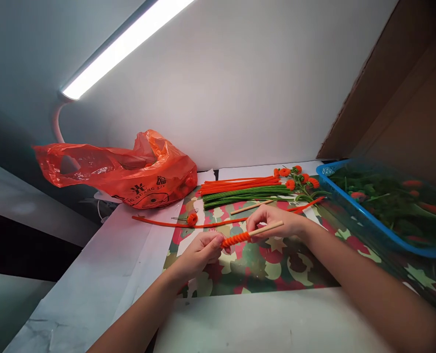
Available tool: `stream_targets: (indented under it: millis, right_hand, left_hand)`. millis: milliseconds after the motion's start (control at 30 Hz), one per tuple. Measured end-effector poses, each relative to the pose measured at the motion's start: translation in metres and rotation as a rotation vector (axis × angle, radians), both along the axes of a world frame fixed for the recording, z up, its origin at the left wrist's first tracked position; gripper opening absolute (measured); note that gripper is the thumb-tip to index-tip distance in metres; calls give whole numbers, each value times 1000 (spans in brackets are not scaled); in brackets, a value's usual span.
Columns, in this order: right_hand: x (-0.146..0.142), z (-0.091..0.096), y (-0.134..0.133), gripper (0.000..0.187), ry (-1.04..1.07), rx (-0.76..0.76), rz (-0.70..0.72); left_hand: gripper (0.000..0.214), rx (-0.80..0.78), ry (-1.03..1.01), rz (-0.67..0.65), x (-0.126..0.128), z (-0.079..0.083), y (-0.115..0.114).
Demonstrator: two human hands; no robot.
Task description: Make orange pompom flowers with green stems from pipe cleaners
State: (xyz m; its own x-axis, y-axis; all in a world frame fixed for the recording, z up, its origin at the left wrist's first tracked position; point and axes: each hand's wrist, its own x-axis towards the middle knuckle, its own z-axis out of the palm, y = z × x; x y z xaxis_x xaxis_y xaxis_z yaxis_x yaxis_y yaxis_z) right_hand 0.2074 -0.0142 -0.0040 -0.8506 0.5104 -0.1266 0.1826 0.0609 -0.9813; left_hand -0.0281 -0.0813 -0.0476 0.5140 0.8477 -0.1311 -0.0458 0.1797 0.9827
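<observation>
My left hand (202,250) is closed in a pinch on the lower end of an orange pipe cleaner coil (236,239) wound round a thin wooden stick (267,228). My right hand (272,219) grips the stick just above the coil, fingers closed. Both hands hover over a red and green patterned sheet (276,267). Behind them lies a long straight orange pipe cleaner (159,223) with a small orange pom flower (192,218) on it. A second wooden stick (250,206) lies beyond my right hand.
Bundles of orange pipe cleaners (240,185) and green pipe cleaners (245,194) lie at the back, with finished orange flowers (298,180) beside them. A blue basket (372,223) of flowers stands at right. An orange plastic bag (129,171) sits at left under a lamp (125,44).
</observation>
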Motion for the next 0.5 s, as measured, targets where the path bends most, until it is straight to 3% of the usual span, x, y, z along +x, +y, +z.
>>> stream_targets:
  millis: [167,300,433,500]
  right_hand:
    - [8,7,3,27,-145,114,-17]
    - [12,13,0,17,-293,402,-87]
    - [-2,19,-11,15,-379,808,-311]
    - [-10,18,-16,14,-336,853,-396]
  left_hand:
    - [47,62,207,-79,0,6,-4]
    - [44,224,495,-98,4,13,-6]
    - [38,393,633,214,9,14,-4]
    - [37,397,622,379,9,12,-2]
